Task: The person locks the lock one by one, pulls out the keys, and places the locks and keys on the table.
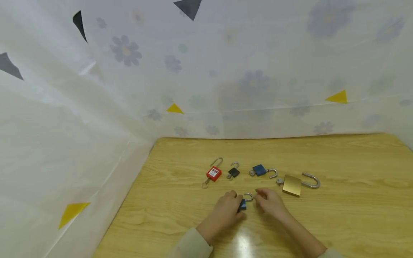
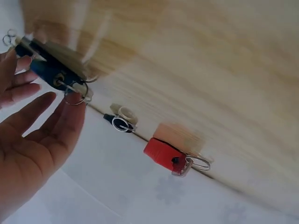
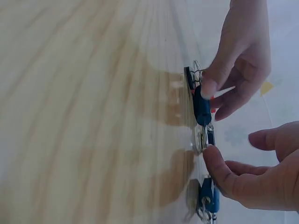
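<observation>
My left hand (image 1: 226, 209) grips a small blue padlock (image 1: 242, 205) by its body, partly covering it. In the right wrist view the left thumb lies along the side of this blue body (image 3: 202, 109). Its silver shackle (image 1: 248, 196) stands open and points toward my right hand (image 1: 270, 203). The right fingertips are right at the shackle's end, with the fingers loosely bent and thumb apart. In the left wrist view a key ring (image 2: 74, 95) hangs at the padlock's key end, beside the left fingertips.
Behind the hands lie a red padlock (image 1: 214, 173), a black padlock (image 1: 233, 172), another blue padlock (image 1: 259, 170) and a large brass padlock (image 1: 292, 185), all with open shackles and keys. They rest on a wooden table (image 1: 161, 222). White flowered sheeting (image 1: 200, 82) rises behind and at left.
</observation>
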The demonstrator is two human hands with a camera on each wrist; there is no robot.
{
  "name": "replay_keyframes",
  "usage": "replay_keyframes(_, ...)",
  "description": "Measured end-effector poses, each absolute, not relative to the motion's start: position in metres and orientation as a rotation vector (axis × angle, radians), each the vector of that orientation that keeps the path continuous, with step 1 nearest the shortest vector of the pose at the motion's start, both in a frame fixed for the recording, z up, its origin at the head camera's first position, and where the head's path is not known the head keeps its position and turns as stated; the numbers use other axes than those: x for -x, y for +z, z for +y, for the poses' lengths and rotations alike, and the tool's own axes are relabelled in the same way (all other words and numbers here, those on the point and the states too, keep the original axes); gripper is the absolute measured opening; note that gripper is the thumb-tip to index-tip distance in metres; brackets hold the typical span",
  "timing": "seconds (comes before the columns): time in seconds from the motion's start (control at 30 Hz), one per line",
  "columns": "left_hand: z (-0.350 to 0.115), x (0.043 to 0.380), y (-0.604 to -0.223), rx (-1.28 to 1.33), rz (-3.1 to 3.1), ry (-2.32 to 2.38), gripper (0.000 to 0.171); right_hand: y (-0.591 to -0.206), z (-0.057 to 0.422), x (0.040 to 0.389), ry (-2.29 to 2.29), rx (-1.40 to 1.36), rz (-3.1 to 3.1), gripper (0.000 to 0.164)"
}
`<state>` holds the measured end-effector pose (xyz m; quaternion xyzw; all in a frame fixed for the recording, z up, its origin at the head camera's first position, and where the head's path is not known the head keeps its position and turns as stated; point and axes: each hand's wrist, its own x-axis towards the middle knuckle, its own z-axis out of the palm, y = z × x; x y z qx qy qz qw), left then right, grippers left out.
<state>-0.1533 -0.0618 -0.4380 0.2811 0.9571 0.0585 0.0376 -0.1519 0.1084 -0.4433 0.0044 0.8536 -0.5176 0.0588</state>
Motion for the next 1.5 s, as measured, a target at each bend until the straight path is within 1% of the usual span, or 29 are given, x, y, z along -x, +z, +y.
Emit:
replay_keyframes(0.13, -0.057, 0.157, -0.441, -0.916, 2.957, 0.092, 0.037, -0.445, 0.101, 0.159, -1.630, -0.151, 2.411, 0.036)
replay_keyframes(0.23, -0.055, 0.160, -0.443, -0.983, 2.971, -0.013, 0.024, -0.445, 0.097, 0.164, -1.702, -0.187, 2.310, 0.034)
replay_keyframes(0.33, -0.053, 0.160, -0.443, -1.009, 2.957, -0.076, 0.017, -0.445, 0.093, 0.167, -1.747, -0.205, 2.242, 0.033)
replay_keyframes(0.63, -0.055, 0.159, -0.446, -1.000, 2.945, -0.177, 0.020, -0.446, 0.089, 0.170, -1.794, -0.254, 2.109, 0.032)
replay_keyframes(0.8, -0.053, 0.157, -0.448, -1.032, 2.962, -0.294, 0.014, -0.445, 0.088, 0.169, -1.806, -0.274, 2.070, 0.033)
replay_keyframes(0.93, -0.051, 0.157, -0.449, -1.058, 3.002, -0.352, 0.012, -0.445, 0.089, 0.169, -1.815, -0.273, 2.103, 0.027)
replay_keyframes(1.03, -0.053, 0.159, -0.450, -1.014, 3.027, -0.183, 0.011, -0.445, 0.090, 0.168, -1.800, -0.250, 2.169, 0.019)
replay_keyframes(1.17, -0.060, 0.163, -0.446, -0.884, 2.924, 0.323, 0.005, -0.447, 0.092, 0.168, -1.802, -0.218, 2.243, 0.015)
replay_keyframes(1.23, -0.062, 0.164, -0.442, -0.778, 2.807, 0.637, 0.005, -0.447, 0.094, 0.168, -1.804, -0.196, 2.275, 0.015)
replay_keyframes(1.33, -0.064, 0.164, -0.437, -0.670, 2.629, 1.020, 0.010, -0.442, 0.099, 0.167, -1.818, -0.120, 2.296, 0.019)
replay_keyframes(1.5, -0.063, 0.158, -0.426, -0.525, 2.401, 1.426, 0.018, -0.423, 0.104, 0.161, -1.888, -0.040, 2.232, 0.022)
